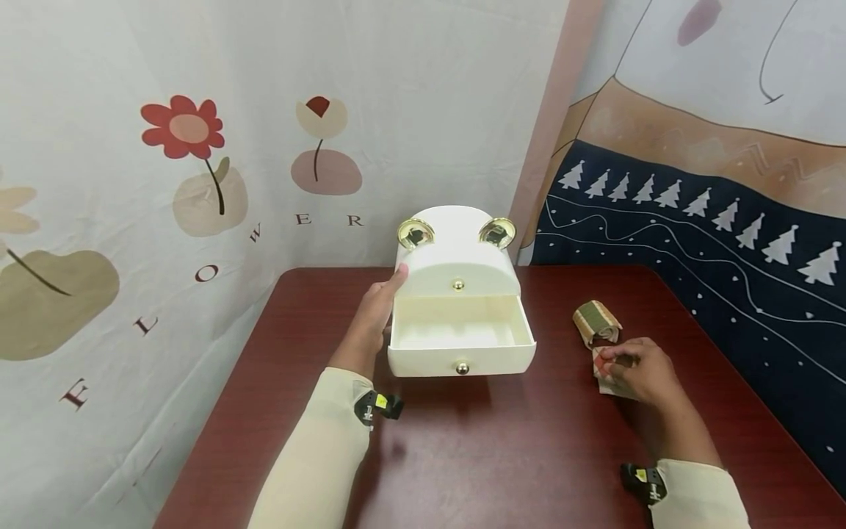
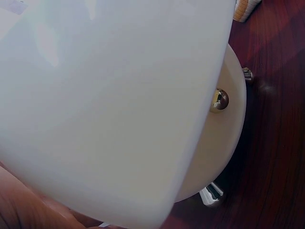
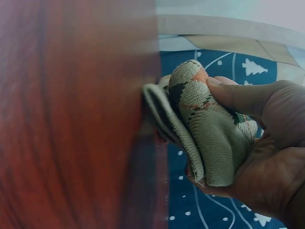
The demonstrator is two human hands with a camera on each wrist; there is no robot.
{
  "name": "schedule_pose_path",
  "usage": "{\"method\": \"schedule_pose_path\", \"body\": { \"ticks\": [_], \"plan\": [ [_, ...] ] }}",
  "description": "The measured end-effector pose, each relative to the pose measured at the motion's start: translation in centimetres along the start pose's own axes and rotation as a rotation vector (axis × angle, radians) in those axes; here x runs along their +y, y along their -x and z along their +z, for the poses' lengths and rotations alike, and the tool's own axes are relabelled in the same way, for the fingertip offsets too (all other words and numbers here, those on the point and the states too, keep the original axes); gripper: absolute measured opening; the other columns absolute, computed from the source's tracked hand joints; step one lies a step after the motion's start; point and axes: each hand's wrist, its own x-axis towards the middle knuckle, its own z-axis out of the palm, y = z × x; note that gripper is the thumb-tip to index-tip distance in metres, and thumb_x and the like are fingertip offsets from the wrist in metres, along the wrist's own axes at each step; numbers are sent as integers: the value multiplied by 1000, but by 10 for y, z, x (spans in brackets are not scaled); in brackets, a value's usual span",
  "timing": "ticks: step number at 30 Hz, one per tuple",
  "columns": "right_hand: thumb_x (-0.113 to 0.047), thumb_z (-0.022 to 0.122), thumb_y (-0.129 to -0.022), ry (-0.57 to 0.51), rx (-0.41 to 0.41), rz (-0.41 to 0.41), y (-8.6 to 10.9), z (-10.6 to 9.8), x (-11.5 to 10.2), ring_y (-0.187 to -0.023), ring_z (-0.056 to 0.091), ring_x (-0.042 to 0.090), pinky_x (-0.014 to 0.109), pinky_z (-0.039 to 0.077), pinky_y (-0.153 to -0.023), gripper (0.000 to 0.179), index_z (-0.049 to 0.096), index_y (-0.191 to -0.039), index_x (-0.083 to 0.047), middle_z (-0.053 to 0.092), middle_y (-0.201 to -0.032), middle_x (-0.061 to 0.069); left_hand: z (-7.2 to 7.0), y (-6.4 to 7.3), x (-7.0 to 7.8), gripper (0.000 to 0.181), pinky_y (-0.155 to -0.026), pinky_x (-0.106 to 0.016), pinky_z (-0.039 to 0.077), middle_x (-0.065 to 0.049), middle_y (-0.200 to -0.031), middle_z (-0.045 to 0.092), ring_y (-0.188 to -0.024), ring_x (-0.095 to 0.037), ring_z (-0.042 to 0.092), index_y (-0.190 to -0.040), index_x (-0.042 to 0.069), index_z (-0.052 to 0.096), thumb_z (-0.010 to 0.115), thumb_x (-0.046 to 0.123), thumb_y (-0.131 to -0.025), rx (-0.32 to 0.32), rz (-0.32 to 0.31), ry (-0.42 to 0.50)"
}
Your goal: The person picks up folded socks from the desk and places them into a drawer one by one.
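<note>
A white mini drawer cabinet with two round gold ears stands on the table, its lower drawer pulled out and bare inside. My left hand holds the cabinet's left side, thumb up along the edge; its other fingers are mostly hidden. In the left wrist view, the cabinet's smooth white wall covers most of the picture. At the right, my right hand grips a folded beige knit sock with orange and dark green patches, thumb on top. Just beyond lies a rolled green and tan sock.
The dark red wooden table meets a pale flower-printed curtain at the back. A navy cloth with white trees hangs along the right edge. Small gold knobs stick out from the drawer fronts.
</note>
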Motion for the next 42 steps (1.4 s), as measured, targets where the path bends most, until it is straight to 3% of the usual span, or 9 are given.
{"method": "schedule_pose_path", "body": {
  "ticks": [12, 17, 20, 23, 29, 34, 39, 42],
  "plan": [
    [1, 88, -89, -86, 45, -36, 4, -15, -42, -111, 60, 37, 1, 40, -76, 22, 83, -110, 1, 60, -123, 23, 0, 3, 2, 73, -82, -40, 54, -9, -104, 71, -93, -20, 66, -120, 13, 70, 52, 81, -101, -1, 5, -3],
    [0, 90, -88, -99, 110, -100, 5, -22, -66, -104, 55, 17, 2, 38, -76, 17, 83, -103, -2, 61, -123, 20, 0, 3, 2, 74, -83, -41, 53, 0, -94, 70, -92, -19, 66, -117, 13, 71, 52, 82, -100, 0, 8, -4],
    [2, 91, -86, -125, 164, -160, 7, -25, -80, -98, 48, 1, 5, 39, -74, 15, 82, -97, -2, 62, -121, 18, 0, 3, 1, 75, -84, -42, 53, -1, -95, 70, -94, -20, 66, -118, 13, 71, 53, 82, -100, 4, 2, -3],
    [6, 90, -85, -172, 201, -202, 8, -28, -94, -96, 46, -6, 5, 40, -74, 15, 82, -95, -1, 61, -119, 16, 1, 3, 1, 75, -85, -43, 51, -2, -100, 69, -98, -20, 65, -122, 13, 69, 53, 83, -99, 11, -11, -8],
    [5, 85, -90, -221, 231, -202, 8, -36, -125, -101, 48, -1, 4, 43, -75, 10, 82, -100, 1, 59, -123, 11, 1, 5, 2, 75, -85, -42, 53, -3, -101, 69, -97, -20, 65, -124, 13, 68, 52, 82, -100, 15, -7, -9],
    [3, 71, -100, -284, 210, -193, 5, -38, -147, -108, 50, 4, 4, 45, -79, 15, 83, -110, 1, 60, -131, 11, 0, 6, 2, 77, -85, -42, 53, -5, -108, 67, -101, -22, 64, -129, 13, 65, 53, 82, -99, 22, -15, -17],
    [9, 63, -97, -334, 226, -214, 3, -35, -161, -111, 50, 4, 6, 45, -79, 26, 84, -111, 1, 61, -134, 13, 0, 4, 1, 73, -79, -39, 55, -1, -95, 69, -90, -19, 66, -119, 12, 70, 53, 81, -101, 5, 2, -7],
    [11, 60, -96, -348, 237, -220, 1, -34, -168, -111, 49, 5, 7, 45, -77, 29, 83, -110, 2, 61, -135, 14, 0, 3, 1, 73, -81, -40, 54, -2, -96, 70, -92, -19, 66, -121, 13, 70, 53, 81, -101, 5, -3, -6]
  ]
}}
